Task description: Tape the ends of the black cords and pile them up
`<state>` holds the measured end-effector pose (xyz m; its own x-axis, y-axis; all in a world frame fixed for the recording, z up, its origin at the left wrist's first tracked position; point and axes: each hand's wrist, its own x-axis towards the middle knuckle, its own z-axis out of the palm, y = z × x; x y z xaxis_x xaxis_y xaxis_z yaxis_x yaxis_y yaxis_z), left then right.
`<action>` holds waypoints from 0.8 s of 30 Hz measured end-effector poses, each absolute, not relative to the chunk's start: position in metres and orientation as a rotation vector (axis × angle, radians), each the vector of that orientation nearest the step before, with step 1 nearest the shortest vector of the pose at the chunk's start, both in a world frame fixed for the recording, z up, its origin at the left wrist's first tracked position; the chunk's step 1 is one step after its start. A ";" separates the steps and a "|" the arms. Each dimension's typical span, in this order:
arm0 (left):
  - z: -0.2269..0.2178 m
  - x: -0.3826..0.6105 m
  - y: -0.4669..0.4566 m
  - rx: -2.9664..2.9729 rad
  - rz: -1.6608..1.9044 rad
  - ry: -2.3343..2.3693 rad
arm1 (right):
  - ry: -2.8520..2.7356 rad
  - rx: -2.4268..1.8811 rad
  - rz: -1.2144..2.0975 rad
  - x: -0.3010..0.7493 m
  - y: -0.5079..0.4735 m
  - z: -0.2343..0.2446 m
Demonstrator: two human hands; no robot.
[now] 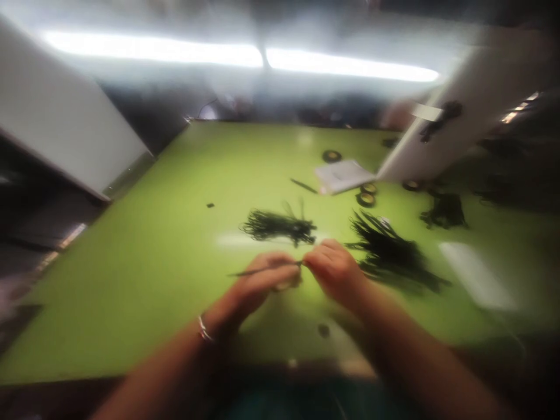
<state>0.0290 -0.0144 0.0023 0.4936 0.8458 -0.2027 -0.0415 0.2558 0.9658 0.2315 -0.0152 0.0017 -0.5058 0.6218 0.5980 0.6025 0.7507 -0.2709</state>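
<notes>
My left hand [273,274] is closed around a thin black strip [245,272], whose tapered tail sticks out to the left past the wrist side. At the strip's other end, my right hand [330,265] pinches with its fingertips, close against the left hand. What exactly lies between the right fingertips is blurred. Just beyond my hands lies a bundle of looped black cords [277,226]. To the right of my right hand spreads a loose pile of black strips [394,251].
Black tape rolls with yellow cores [366,199] sit beside a white notepad [343,175] and a dark pen [303,185]. Another black bunch [444,211] lies at right. White panels flank the green table [175,233]; a small dark scrap [210,205] lies left.
</notes>
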 end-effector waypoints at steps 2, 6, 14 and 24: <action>0.001 0.025 -0.013 1.076 0.699 0.782 | -2.263 -0.869 -0.192 0.234 -0.015 0.002; 0.003 0.022 -0.013 1.048 0.695 0.723 | -2.241 -0.755 -0.380 0.240 -0.015 0.003; -0.007 0.031 -0.014 1.083 0.809 1.002 | -2.281 -0.787 -0.295 0.236 -0.010 -0.004; -0.013 0.031 -0.010 1.957 1.003 0.934 | -2.085 -1.212 1.034 0.230 -0.013 0.006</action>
<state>0.0314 -0.0100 -0.0125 0.4307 0.8409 0.3279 0.2669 -0.4657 0.8437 0.2299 -0.0133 0.0064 -0.4703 0.8809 0.0530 0.4913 0.3112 -0.8135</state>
